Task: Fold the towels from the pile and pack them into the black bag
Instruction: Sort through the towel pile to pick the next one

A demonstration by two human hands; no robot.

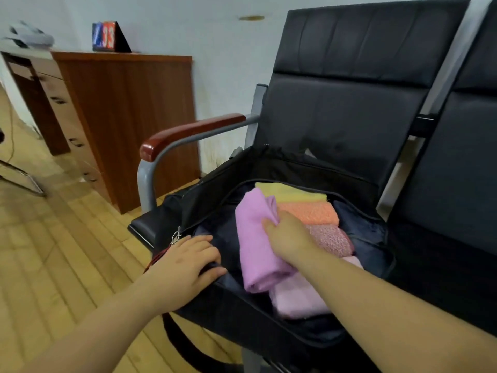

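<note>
Right hand (289, 234) grasps a folded lilac towel (258, 243), fingers curled into the cloth near its upper end; the towel hangs partly inside the open black bag (269, 319), tilted, its lower end lying on a paler pink towel (298, 298) just below the wrist. Left hand (188, 261) lies flat on the bag's near-left rim, fingers straight and spread, pressing the edge down, holding nothing. Just beyond the left fingertips a metal zip pull (176, 237) hangs at the bag's corner. Beyond the right hand, packed side by side in the bag: a dusty-pink textured towel (332, 239) touching the hand's far side, then an orange towel (309, 212), then a yellow towel (291, 192) furthest off. The bag sits on the seat of a black padded chair (349, 90); its wood-topped armrest (188, 131) rises beyond the left hand. Further left, well apart, a brown wooden cabinet (126, 117) stands with a flip scoreboard (110, 36) on top.
</note>
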